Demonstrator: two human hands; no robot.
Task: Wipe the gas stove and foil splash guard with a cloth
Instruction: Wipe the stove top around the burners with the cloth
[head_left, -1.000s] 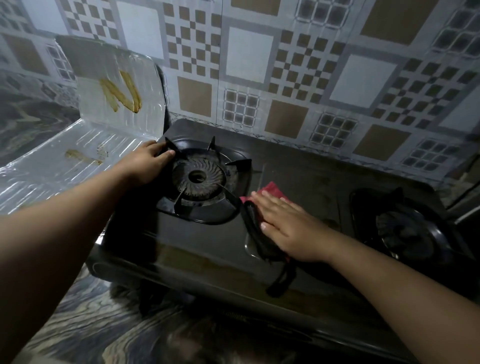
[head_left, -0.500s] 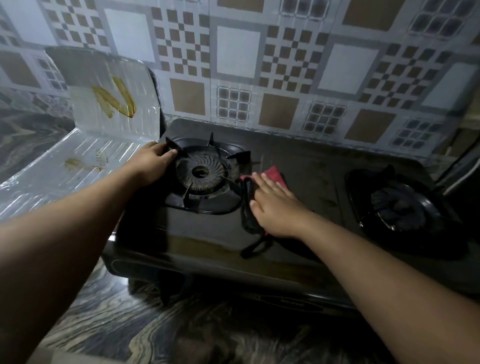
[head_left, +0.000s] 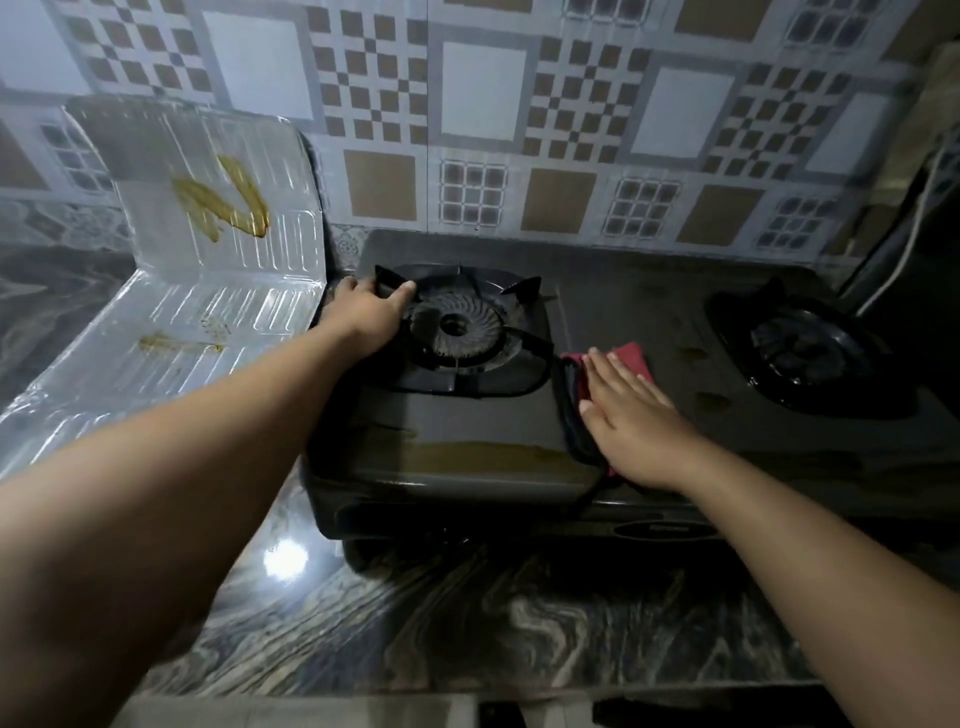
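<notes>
The right hand (head_left: 631, 421) lies flat on the red cloth (head_left: 626, 358), fingers straight and close together, pressing it onto the stove (head_left: 467, 415) top between the two burners. Compared with half a second ago the hand sits a little nearer the front edge of the stove, and more of the cloth's far corner shows beyond the fingertips; a dark strap or edge of the cloth curls out along the thumb side and trails over the front of the stove, much as it did before. The left hand (head_left: 366, 312) has kept its place at the far left corner of the left burner (head_left: 457, 327): its fingers curl over the black pan support (head_left: 395, 283), thumb on the inner side, gripping one of the prongs. A second ago it held the same spot. The right burner (head_left: 800, 353) stands untouched, well apart from both hands. The view has pulled back and tilted down, so more of the marbled counter (head_left: 467, 623) shows in front of the stove. A brownish smear runs along the front part of the stove top, left of the cloth. The foil splash guard (head_left: 208, 291) stands bent just left of the stove, one part upright against the tiled wall (head_left: 483, 93), the other lying on the counter; yellow-brown streaks mark both parts, unchanged from the earlier frames.
</notes>
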